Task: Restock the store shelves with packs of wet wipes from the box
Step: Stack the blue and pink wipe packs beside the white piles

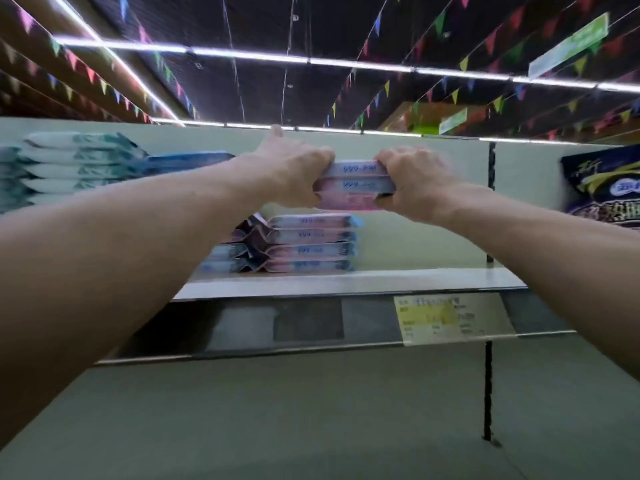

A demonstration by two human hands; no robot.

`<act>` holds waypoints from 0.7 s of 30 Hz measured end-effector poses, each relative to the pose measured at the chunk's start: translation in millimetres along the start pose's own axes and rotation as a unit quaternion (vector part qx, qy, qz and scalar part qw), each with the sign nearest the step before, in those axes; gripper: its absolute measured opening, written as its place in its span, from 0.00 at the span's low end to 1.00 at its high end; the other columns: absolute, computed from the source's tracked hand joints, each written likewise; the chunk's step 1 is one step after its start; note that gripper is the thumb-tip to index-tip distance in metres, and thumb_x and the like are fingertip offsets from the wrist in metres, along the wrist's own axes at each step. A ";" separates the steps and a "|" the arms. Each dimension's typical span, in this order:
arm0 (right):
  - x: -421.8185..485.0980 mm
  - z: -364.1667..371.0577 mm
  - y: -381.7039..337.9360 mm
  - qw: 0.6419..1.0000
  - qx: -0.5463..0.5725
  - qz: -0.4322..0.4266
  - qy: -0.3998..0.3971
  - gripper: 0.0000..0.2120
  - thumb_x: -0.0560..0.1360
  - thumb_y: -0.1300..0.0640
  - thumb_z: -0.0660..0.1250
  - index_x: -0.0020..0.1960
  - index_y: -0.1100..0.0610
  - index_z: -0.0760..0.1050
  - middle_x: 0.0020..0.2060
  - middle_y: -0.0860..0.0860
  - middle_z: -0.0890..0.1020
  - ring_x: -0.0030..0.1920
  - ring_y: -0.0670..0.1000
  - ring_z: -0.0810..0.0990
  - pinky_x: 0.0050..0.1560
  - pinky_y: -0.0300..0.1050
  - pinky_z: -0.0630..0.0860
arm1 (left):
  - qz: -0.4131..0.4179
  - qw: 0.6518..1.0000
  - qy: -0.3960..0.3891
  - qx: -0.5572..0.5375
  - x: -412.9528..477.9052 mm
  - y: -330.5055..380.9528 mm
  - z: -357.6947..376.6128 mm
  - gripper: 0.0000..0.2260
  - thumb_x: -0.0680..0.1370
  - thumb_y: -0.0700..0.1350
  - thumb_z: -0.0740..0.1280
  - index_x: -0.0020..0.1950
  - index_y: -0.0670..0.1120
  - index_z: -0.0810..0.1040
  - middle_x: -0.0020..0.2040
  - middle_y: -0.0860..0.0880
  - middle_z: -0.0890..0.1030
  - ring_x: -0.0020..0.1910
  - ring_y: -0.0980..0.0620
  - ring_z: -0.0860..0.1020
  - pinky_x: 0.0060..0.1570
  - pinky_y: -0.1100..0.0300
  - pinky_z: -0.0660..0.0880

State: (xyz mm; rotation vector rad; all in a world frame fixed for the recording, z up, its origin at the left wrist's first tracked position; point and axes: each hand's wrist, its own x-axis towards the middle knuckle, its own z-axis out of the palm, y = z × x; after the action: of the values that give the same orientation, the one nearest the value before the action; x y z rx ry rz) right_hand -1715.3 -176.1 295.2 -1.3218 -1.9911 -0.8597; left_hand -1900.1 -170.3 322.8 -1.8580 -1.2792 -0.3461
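Note:
A small stack of pink and blue wet wipe packs hangs in the air above the top shelf. My left hand grips its left end and my right hand grips its right end. Directly below sits a pile of several matching packs on the shelf, with more of them leaning behind it to the left. The box is not in view.
Teal and white wipe packs are stacked at the far left of the shelf, with blue packs beside them. A dark bagged product stands at the right. A yellow price label hangs on the shelf's front rail.

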 end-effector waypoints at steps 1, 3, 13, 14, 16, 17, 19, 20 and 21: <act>5.1 2.2 -1.2 1.000 0.000 0.001 -0.001 0.20 0.73 0.49 0.70 0.61 0.57 0.71 0.55 0.57 0.77 0.54 0.57 0.73 0.53 0.49 0.71 | -0.005 1.000 0.001 0.012 2.0 -3.0 1.1 0.13 0.77 0.57 0.65 0.52 0.50 0.68 0.41 0.53 0.74 0.40 0.50 0.72 0.68 0.41 0.60; 15.9 6.9 -3.8 1.000 0.001 -0.001 -0.004 0.22 0.73 0.48 0.70 0.61 0.58 0.71 0.56 0.57 0.76 0.55 0.57 0.73 0.54 0.49 0.71 | -0.012 0.999 0.006 0.038 4.7 -9.7 3.6 0.12 0.77 0.56 0.64 0.52 0.50 0.68 0.36 0.55 0.70 0.38 0.50 0.70 0.68 0.41 0.59; 56.4 38.2 -24.6 0.997 -0.007 -0.056 -0.044 0.17 0.75 0.50 0.68 0.59 0.56 0.69 0.52 0.53 0.76 0.50 0.53 0.72 0.49 0.46 0.71 | -0.039 0.994 -0.034 0.097 9.6 -41.6 31.4 0.09 0.78 0.53 0.64 0.50 0.50 0.68 0.36 0.54 0.71 0.39 0.50 0.71 0.67 0.47 0.58; 58.9 40.9 -25.9 0.996 -0.003 -0.063 -0.059 0.16 0.75 0.52 0.68 0.59 0.56 0.69 0.51 0.53 0.76 0.49 0.53 0.72 0.48 0.45 0.71 | -0.040 0.993 -0.039 0.103 9.8 -43.8 34.5 0.08 0.78 0.51 0.65 0.50 0.50 0.69 0.36 0.55 0.70 0.39 0.50 0.72 0.66 0.47 0.58; 64.0 45.6 -28.0 0.993 0.016 -0.066 -0.098 0.13 0.75 0.55 0.68 0.57 0.55 0.69 0.49 0.52 0.77 0.47 0.53 0.73 0.44 0.44 0.69 | -0.042 0.991 -0.056 0.111 8.9 -46.2 39.4 0.07 0.77 0.49 0.65 0.52 0.50 0.71 0.34 0.55 0.69 0.39 0.50 0.72 0.66 0.46 0.59; 66.5 46.2 -28.4 0.990 0.029 -0.063 -0.120 0.12 0.75 0.56 0.68 0.56 0.55 0.70 0.48 0.52 0.77 0.45 0.53 0.74 0.43 0.44 0.68 | -0.043 0.991 -0.067 0.111 8.9 -47.0 41.6 0.07 0.77 0.48 0.65 0.53 0.50 0.71 0.34 0.56 0.68 0.39 0.50 0.72 0.66 0.45 0.58; 70.7 43.9 -27.6 0.983 0.054 -0.050 -0.167 0.11 0.74 0.56 0.67 0.55 0.53 0.70 0.46 0.50 0.77 0.45 0.53 0.75 0.43 0.43 0.68 | -0.039 0.989 -0.100 0.107 10.5 -47.9 41.6 0.09 0.76 0.47 0.66 0.54 0.49 0.70 0.35 0.55 0.70 0.39 0.49 0.72 0.68 0.42 0.56; 72.2 42.2 -26.6 0.978 0.068 -0.043 -0.190 0.11 0.74 0.56 0.67 0.54 0.51 0.70 0.45 0.50 0.77 0.46 0.53 0.75 0.44 0.43 0.69 | -0.034 0.987 -0.120 0.104 11.8 -48.3 39.3 0.10 0.75 0.48 0.67 0.54 0.50 0.70 0.36 0.55 0.71 0.40 0.49 0.73 0.68 0.39 0.54; 73.3 40.9 -25.6 0.974 0.083 -0.038 -0.208 0.11 0.74 0.55 0.67 0.54 0.50 0.70 0.46 0.49 0.77 0.46 0.52 0.76 0.45 0.44 0.70 | -0.030 0.984 -0.144 0.100 13.2 -48.1 36.4 0.11 0.75 0.50 0.67 0.55 0.50 0.70 0.38 0.55 0.73 0.42 0.49 0.74 0.69 0.37 0.52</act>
State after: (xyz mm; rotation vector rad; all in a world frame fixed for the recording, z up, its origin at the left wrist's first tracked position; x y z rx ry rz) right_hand -1768.4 -111.4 321.2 -1.4229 -2.3870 -0.4579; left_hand -1944.0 -127.9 331.6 -1.7423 -1.5065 0.0231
